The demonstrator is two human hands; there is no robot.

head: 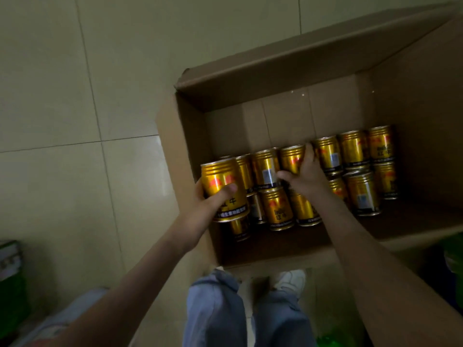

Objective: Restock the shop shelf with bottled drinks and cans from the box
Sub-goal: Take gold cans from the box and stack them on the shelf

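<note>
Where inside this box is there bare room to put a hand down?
Bare box floor between the gold cans and the near wall, and right of the cans. Crowded along the far wall, where the right hand grips one.

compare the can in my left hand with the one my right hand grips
The lifted can is raised over the box wall in the left hand; the boxed can stands among other cans, the right hand curled round it. The lifted can looks larger, nearer the camera, than the boxed can. Both are gold.
</note>
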